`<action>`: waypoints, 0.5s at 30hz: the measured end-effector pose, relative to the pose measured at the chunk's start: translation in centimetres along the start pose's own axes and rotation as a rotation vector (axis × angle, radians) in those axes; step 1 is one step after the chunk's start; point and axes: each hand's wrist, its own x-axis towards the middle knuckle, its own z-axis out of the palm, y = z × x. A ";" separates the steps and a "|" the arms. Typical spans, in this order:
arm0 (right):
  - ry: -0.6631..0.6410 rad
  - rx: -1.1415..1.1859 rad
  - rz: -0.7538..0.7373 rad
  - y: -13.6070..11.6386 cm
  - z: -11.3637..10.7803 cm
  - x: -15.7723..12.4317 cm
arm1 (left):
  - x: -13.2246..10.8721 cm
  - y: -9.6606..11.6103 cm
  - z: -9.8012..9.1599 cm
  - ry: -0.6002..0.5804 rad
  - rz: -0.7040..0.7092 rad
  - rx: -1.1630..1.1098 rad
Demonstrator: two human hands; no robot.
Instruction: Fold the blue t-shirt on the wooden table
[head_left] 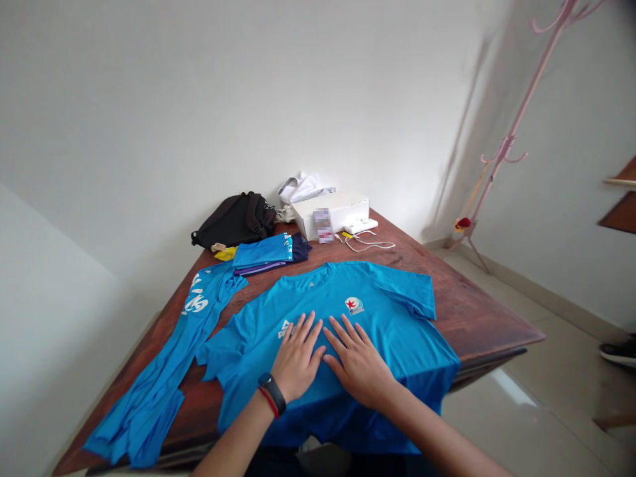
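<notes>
Left hand point(298, 364): flat on the blue T-shirt point(325, 414), partly covering white lettering point(284, 330); black wristband point(273, 391) on
Right hand point(358, 366): flat beside it, below the round badge point(354, 305)
T-shirt: spread on the wooden desk point(477, 311), draping over the near edge
Left side: long, rumpled blue garment point(163, 358)
Far end: folded clothes point(263, 250), black bag point(228, 222), white box point(342, 209)

Blue short-sleeved jersey point(328, 392) lies across front of brown wooden tabletop point(477, 311). Left of it: long blue garment point(166, 361). Behind-left: folded blue-topped clothing stack point(263, 252); behind stack, black fabric bag point(226, 222); right of bag, white rectangular box point(345, 212).
</notes>
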 end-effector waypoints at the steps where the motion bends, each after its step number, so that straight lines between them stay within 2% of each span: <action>1: 0.008 -0.005 0.016 0.4 0.0 -0.2 | 0.0 -0.1 -0.1 -0.001 0.010 0.003; 6: 0.003 -0.039 0.065 3.4 -1.0 -1.1 | 0.0 -0.3 0.0 0.026 0.031 0.000; 15: 0.028 -0.110 0.239 9.0 -3.6 -3.3 | 0.2 -0.6 0.3 0.031 0.033 0.008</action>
